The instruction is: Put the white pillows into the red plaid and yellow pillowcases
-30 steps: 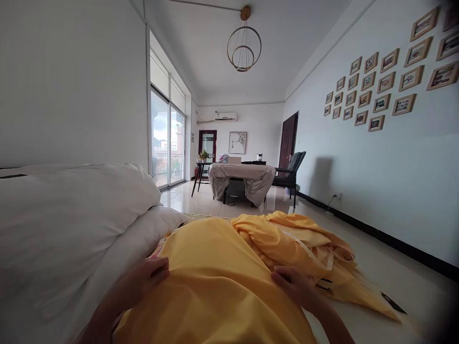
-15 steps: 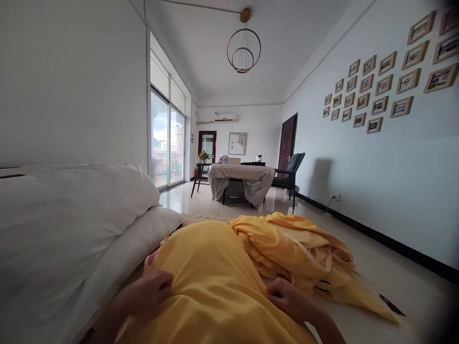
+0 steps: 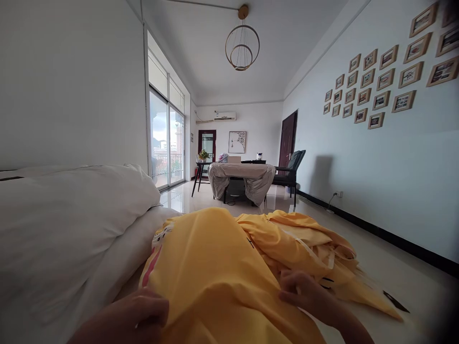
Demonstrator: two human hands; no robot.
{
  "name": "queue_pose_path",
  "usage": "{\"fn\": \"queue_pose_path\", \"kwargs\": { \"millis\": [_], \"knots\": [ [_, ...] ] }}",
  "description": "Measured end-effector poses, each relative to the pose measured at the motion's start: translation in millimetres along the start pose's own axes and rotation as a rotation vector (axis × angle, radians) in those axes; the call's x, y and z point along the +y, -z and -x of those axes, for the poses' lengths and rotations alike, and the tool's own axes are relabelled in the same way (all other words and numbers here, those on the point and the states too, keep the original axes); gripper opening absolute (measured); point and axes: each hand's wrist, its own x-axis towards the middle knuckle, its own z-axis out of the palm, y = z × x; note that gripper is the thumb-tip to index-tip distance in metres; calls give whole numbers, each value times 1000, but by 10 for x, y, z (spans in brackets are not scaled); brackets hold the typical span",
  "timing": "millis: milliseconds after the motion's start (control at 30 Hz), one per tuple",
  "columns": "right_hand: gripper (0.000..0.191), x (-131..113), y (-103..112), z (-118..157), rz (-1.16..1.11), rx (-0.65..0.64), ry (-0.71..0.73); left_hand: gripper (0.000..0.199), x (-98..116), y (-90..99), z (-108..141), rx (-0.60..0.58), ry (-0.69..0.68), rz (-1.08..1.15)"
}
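A yellow printed cloth (image 3: pixel 211 258) spreads out in front of me, slightly raised, with a pink stripe and a small cartoon figure along its left side. My left hand (image 3: pixel 147 308) is closed on its left edge, low in the view. On the right edge my right hand (image 3: pixel 299 291) pinches the fabric between thumb and fingers. The cloth is stretched between both hands, with folds running across the near part. More yellow fabric (image 3: pixel 297 243) lies crumpled beyond and to the right, with a pointed corner bearing a black mark. What lies beneath the cloth is hidden.
Plump white pillows or cushions (image 3: pixel 71 229) are stacked on the left. Farther off stand a covered table (image 3: pixel 242 174) and a dark chair (image 3: pixel 292 172) on the shiny tiled floor (image 3: pixel 387 272). Framed pictures hang on the right wall, and a glass sliding door (image 3: pixel 167 138) is at left.
My hands have moved farther apart, the left one down and leftward, the right one to the right. Between them the yellow cloth is wider and flatter, and more of its printed left side shows.
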Motion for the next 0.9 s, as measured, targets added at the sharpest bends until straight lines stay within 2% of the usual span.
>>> {"fn": "queue_pose_path", "kwargs": {
  "millis": [67,133,167,267,333,467,567,633,733,767,833,900],
  "knots": [
    [21,-37,-111,-102,117,105,59,14,39,-7,-17,-25,-16,11],
    [45,-5,-326,-234,160,194,151,14,24,-18,-49,-19,-19,20],
    [50,30,-461,-299,162,206,203,15,-1,-27,-66,-8,-17,25],
    [26,147,-841,-446,151,171,320,14,-96,-60,-110,38,-26,41],
    [36,194,-970,-486,145,227,339,15,-137,-74,-137,76,-21,13],
    [39,188,-919,-482,131,449,336,24,-126,-69,-221,189,61,-87],
    [38,100,-820,-451,96,537,344,20,-93,-99,-332,303,17,-93],
    [34,8,-779,-414,62,544,321,17,-86,-168,-431,387,-31,-103],
    [31,-130,-741,-342,-25,497,233,59,-90,-313,-608,409,-53,-114],
    [32,-164,-730,-319,-60,475,207,65,-87,-355,-667,388,-65,-106],
    [34,-204,-709,-279,-131,432,177,58,-64,-404,-765,349,-121,-89],
    [35,-210,-689,-249,-215,396,163,31,-13,-403,-820,344,-180,-76]
  ]
}}
